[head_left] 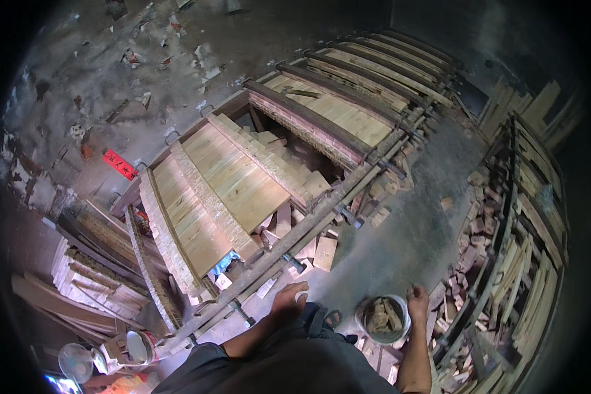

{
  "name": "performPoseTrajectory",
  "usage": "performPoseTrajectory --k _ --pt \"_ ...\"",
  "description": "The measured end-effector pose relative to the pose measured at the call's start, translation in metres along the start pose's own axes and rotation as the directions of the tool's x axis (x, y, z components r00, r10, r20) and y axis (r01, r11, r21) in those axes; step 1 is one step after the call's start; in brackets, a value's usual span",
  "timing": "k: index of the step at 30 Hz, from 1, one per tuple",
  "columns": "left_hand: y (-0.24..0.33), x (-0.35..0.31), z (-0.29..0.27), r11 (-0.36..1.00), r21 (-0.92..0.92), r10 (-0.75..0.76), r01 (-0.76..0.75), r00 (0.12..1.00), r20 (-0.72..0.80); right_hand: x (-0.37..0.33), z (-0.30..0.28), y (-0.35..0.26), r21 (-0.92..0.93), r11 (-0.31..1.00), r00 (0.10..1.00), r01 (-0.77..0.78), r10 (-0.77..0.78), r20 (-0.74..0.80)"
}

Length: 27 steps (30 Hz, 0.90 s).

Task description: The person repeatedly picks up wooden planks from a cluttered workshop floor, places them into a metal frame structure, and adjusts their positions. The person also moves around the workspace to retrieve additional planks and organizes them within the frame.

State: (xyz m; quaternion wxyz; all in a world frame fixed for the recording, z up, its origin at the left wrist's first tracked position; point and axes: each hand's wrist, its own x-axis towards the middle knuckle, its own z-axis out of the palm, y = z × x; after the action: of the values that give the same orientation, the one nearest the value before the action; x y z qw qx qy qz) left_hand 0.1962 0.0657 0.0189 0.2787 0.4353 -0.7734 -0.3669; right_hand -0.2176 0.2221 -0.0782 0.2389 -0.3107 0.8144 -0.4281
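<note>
My left hand [289, 299] hangs in front of my body, close to the near rail [269, 262] of a long clamping frame. Its fingers are loosely bent and apart, with nothing between them. Beside the bucket [368, 328] is my right hand [417, 303], its fingers closed; what they hold, if anything, I cannot make out. Several short wood blocks [382, 316] lie inside the bucket. Two glued-looking board panels, a left one [184, 197] and a right one [249, 180], rest on the frame between rough, crusted bars [210, 203].
More clamped boards [354, 118] fill the frame's far end. Loose wood offcuts [325, 253] lie under and beside it. At right stands a rack of wood strips [532, 289] with heaped blocks [469, 249]. Screw ends [351, 218] jut from the near rail. Containers [138, 347] stand at lower left.
</note>
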Motion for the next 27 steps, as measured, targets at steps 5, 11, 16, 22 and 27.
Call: performPoseTrajectory --k 5,11,16,22,27 --pt "-0.057 0.085 0.043 0.996 0.025 0.091 -0.087 0.968 -0.236 0.102 0.047 -0.040 0.206 0.978 0.992 0.027 -0.051 0.111" --pt "-0.103 0.250 0.020 0.916 -0.086 -0.392 0.391 0.836 -0.383 0.205 0.080 -0.123 0.227 0.974 0.904 -0.018 -0.081 0.419" --pt "-0.205 0.367 0.034 0.828 -0.227 -0.513 0.513 0.531 -0.674 0.313 0.080 -0.211 -0.064 0.968 0.880 0.245 -0.194 0.433" --pt "-0.193 0.459 0.046 0.470 -0.087 -0.733 0.878 0.333 -0.593 0.443 0.147 -0.257 -0.152 0.909 0.841 0.389 -0.283 0.461" --pt "-0.183 0.477 0.055 0.368 -0.066 -0.687 0.927 0.223 -0.692 0.515 0.232 -0.312 -0.337 0.640 0.688 0.691 -0.437 0.580"
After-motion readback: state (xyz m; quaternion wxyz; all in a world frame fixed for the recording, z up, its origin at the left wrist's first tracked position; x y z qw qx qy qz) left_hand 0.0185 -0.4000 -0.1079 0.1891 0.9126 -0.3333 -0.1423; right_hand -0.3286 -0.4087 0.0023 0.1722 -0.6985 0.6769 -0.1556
